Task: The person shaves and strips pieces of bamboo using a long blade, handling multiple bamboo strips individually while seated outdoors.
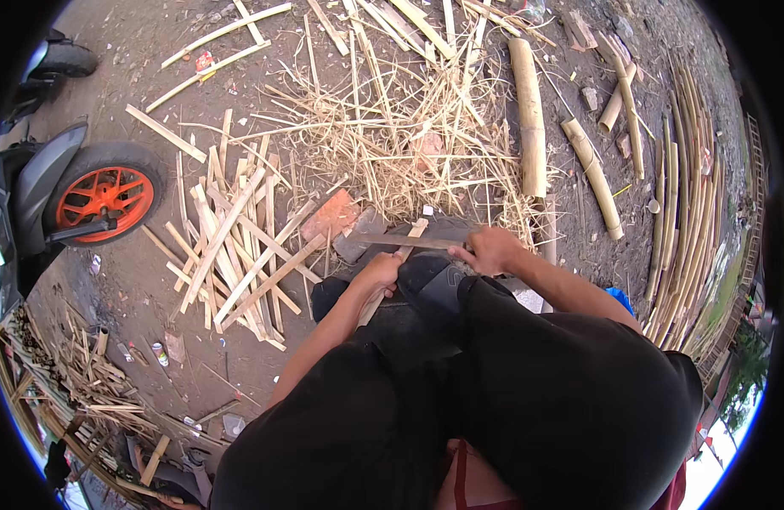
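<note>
My left hand [381,274] is closed around a flat bamboo strip [417,228], which slants between my knees, its lower end showing below the hand. My right hand [492,250] grips a long knife, its handle hidden in the fingers. The knife's blade [413,242] points left and lies across the strip just above my left hand. Whether the edge is cutting into the bamboo, I cannot tell. Beneath both hands are my dark-clad legs and a black shoe or pad [430,289].
A heap of split bamboo strips [239,246] lies to the left, near a reddish brick [331,214]. Thin shavings [409,144] cover the ground ahead. Thick bamboo lengths [529,119] and long poles [685,212] lie to the right. A motorbike wheel [107,200] stands at far left.
</note>
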Available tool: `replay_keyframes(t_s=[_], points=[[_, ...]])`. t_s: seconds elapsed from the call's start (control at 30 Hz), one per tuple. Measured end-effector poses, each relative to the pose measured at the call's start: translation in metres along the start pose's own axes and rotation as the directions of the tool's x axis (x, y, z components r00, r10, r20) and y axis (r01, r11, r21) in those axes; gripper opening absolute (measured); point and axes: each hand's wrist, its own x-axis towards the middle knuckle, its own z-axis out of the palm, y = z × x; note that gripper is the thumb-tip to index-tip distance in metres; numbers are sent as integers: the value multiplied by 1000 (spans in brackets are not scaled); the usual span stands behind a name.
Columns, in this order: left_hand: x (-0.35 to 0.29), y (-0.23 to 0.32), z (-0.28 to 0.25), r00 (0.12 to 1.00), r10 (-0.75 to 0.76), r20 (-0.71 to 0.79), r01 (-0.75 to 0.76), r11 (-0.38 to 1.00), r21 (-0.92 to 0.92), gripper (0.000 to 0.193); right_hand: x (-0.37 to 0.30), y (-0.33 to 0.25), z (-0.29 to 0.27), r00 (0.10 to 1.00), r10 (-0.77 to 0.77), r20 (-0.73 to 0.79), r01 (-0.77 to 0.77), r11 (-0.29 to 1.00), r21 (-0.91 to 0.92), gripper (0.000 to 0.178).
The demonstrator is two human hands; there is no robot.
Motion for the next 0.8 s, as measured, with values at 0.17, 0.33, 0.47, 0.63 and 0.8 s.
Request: replay_keyframes(t_s=[0.17, 0.33, 0.47, 0.63, 0.8], points=[[-107, -91, 112, 932, -287, 220, 313, 945, -94, 47, -137, 5, 53, 952, 27, 304, -26, 1000, -10, 79], [-101, -70, 93, 960, -203, 196, 217, 975, -53, 47, -130, 6, 55, 932, 21, 362, -41, 998, 49, 78], [-93, -93, 79, 939, -267, 218, 292, 952, -93, 49, -145, -22, 68, 955, -49, 291, 25, 996, 87, 76], [-101, -88, 96, 943, -295, 153, 304, 952, -38, 50, -124, 55, 34, 929, 346, 130, -349, 937, 3, 69], [-102, -90, 94, 936, -283, 208, 296, 954, -37, 50, -161, -5, 31, 945, 147, 292, -195, 971, 140, 75]])
